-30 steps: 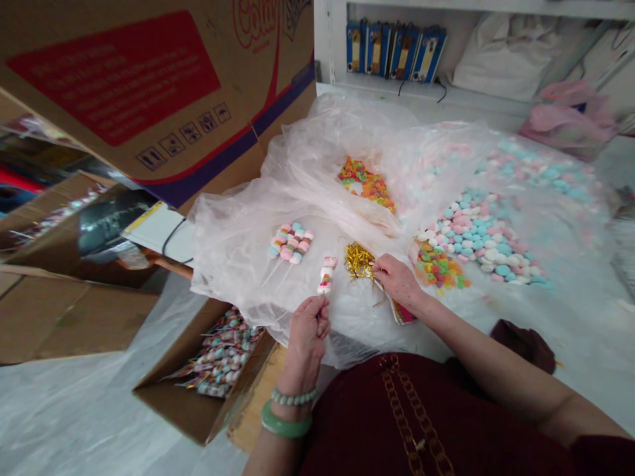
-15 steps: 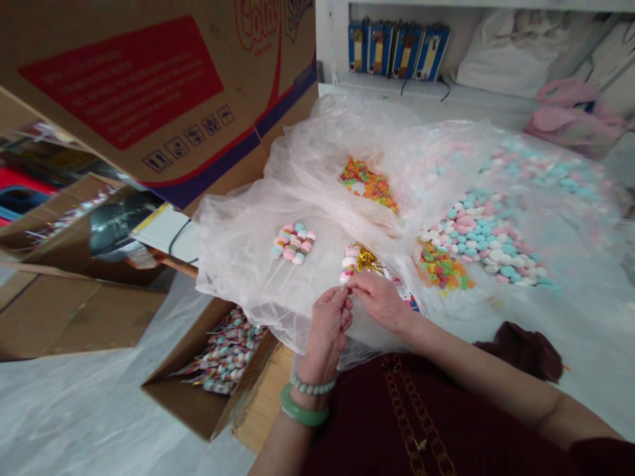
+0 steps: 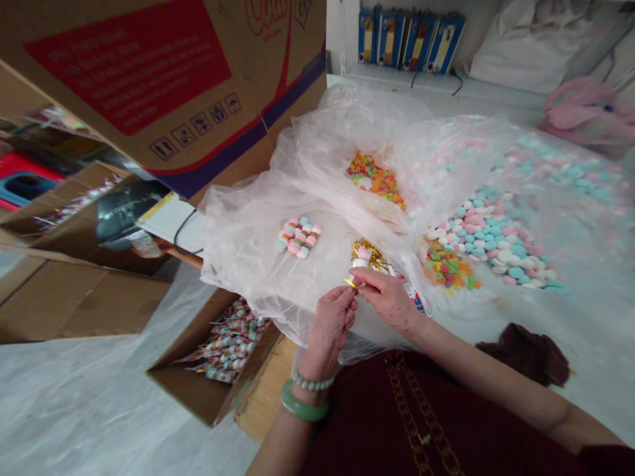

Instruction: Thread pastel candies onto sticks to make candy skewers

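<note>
My left hand (image 3: 333, 318) is closed in a pinch on a short gold twist tie (image 3: 351, 283). Close beside it, the fingers of my right hand (image 3: 384, 295) are pressed round the lower end of a candy skewer (image 3: 363, 256), whose pink and white top sticks out beyond them. Behind the skewer lies a bunch of gold ties (image 3: 373, 251). To the left, several finished-looking skewers of pink, blue and white candies (image 3: 299, 237) rest on the plastic sheet (image 3: 248, 225), sticks pointing toward me. The fingertips partly hide the tie and stick.
Ring candies (image 3: 449, 264) and pastel candies (image 3: 491, 231) are heaped at the right, more ring candies (image 3: 377, 180) at the back. A large carton (image 3: 198, 79) stands back left. An open box (image 3: 191, 390) of wrapped skewers sits below the table. Dark cloth (image 3: 528, 354) lies right.
The gold tie now shows between my fingertips. The skewer's top has shifted slightly right and tilted, more covered by my right hand. The whole view has shifted slightly.
</note>
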`<control>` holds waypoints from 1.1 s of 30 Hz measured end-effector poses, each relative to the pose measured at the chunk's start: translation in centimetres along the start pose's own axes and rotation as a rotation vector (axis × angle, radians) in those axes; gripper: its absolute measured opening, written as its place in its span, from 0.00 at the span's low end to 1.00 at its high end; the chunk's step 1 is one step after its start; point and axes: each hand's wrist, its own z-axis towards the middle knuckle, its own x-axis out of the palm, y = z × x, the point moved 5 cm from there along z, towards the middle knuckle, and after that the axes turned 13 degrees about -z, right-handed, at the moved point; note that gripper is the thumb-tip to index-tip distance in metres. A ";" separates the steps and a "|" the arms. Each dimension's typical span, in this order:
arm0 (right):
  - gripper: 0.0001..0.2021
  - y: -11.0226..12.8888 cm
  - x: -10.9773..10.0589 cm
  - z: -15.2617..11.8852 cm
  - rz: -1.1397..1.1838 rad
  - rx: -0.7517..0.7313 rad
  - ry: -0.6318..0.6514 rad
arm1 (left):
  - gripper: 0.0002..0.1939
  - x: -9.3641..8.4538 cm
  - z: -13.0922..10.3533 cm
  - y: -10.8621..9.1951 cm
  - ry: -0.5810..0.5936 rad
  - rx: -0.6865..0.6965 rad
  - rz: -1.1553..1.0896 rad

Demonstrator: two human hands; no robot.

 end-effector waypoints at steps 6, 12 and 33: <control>0.17 -0.2 0.3 0.1 -0.079 -0.002 0.088 | 0.13 0.2 -0.2 0.6 0.013 0.022 0.011; 0.18 -0.7 1.2 -0.3 -0.276 -0.042 0.087 | 0.17 0.3 0.1 1.2 -0.002 0.018 -0.025; 0.03 -2.0 1.8 -1.9 0.635 0.526 0.049 | 0.13 0.3 0.0 1.1 -0.096 0.226 0.075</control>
